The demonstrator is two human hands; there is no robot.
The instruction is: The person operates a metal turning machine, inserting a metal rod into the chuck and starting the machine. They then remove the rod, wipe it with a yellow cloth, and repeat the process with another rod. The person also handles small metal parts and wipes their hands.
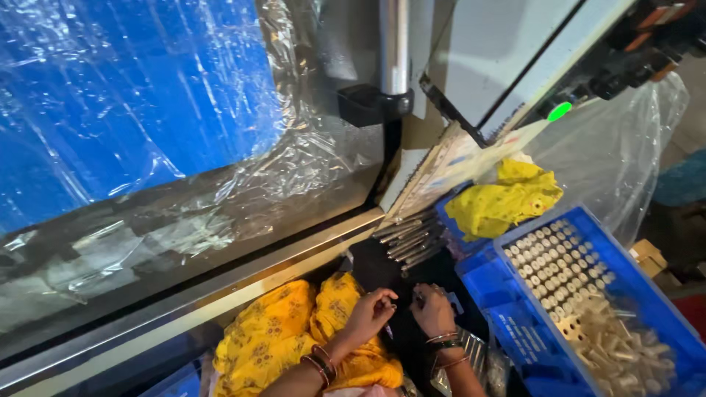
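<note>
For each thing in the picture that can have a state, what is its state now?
Left hand: fingers curled, on the dark surface.
Right hand: fingers bent, what it grips is unclear.
Blue crate: open, partly filled with pale cylindrical parts, some upright in rows, some heaped loose.
Green lamp: lit.
Metal rods: lying in a bundle.
Yellow cloth: crumpled.

Bright overhead light, glare on plastic sheet (147, 125); edges warped, slight blur.

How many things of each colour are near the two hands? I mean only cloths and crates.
Yellow cloths: 2, one beside the left hand at, one crumpled behind the crate at
Blue crates: 1, holding pale cylindrical parts, to the right of the right hand
Total: 3
</note>
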